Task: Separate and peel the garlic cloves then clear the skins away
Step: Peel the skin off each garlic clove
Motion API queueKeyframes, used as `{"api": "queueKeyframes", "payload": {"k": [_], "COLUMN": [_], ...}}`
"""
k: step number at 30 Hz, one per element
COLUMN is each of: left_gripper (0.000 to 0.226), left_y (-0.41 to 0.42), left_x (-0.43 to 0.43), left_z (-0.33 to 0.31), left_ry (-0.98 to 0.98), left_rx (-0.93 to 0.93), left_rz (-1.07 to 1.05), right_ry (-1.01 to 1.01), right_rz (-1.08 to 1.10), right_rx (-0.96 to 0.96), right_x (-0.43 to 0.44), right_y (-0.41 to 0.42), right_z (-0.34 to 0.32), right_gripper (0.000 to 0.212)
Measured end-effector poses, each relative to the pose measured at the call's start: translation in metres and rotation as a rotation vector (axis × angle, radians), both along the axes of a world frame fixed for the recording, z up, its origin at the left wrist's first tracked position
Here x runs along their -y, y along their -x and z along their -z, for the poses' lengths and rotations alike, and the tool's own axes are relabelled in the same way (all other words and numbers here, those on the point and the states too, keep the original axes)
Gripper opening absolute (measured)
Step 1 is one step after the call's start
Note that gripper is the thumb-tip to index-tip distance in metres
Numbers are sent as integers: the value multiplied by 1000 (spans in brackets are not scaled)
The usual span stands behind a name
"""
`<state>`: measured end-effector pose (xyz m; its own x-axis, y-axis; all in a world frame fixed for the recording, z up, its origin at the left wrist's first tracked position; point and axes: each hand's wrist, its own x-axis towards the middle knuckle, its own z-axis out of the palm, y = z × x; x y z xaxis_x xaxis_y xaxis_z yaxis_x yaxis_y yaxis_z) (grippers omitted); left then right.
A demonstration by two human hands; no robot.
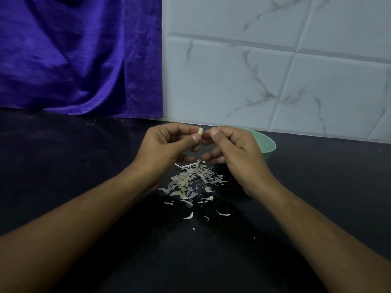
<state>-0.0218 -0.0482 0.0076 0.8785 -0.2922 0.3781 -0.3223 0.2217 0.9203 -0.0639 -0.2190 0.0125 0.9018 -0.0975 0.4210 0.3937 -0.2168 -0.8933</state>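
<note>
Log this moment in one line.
step: peeling | left hand: pinches garlic clove | right hand: fingers at clove | skins: on counter | bowl: behind right hand

Green bowl (267, 142) mostly hidden behind right hand (237, 153), contents unseen; whether its fingertips (214, 132) grip the garlic clove (200, 131) indiscernible; purple curtain (74, 56) cropped top and left.

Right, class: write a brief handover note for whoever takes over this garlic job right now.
Left hand pinches a garlic clove, looking mostly peeled. Right hand, fingers curled, is beside it; whether it grips skin is unclear.
Garlic skins lie piled on the black counter beneath; green bowl behind the right hand, contents hidden.
Done: much peeling.
To do: finish this clove, clear the skins.
</note>
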Motion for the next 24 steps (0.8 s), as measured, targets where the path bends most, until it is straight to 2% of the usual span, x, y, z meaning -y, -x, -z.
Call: {"api": "queueKeyframes", "payload": {"k": [3, 7, 14, 24], "left_gripper": [15, 16, 14, 13], "left_y": [1, -1, -8, -17], "left_x": [-1, -3, -6, -9], "left_z": [0, 1, 3, 2], "left_ry": [-31, -89, -268, -277], "left_rx": [31, 54, 259, 222], "left_rz": [-1, -36, -205, -91], "right_ry": [-23, -51, -82, -156], "right_rz": [-8, -16, -45, -98], "right_rx": [52, 84, 55, -32], "right_x": [1, 1, 0, 2], "right_y": [2, 2, 2, 3], "right_z": [0, -1, -1, -6], "right_gripper": [9, 9, 5, 7]}}
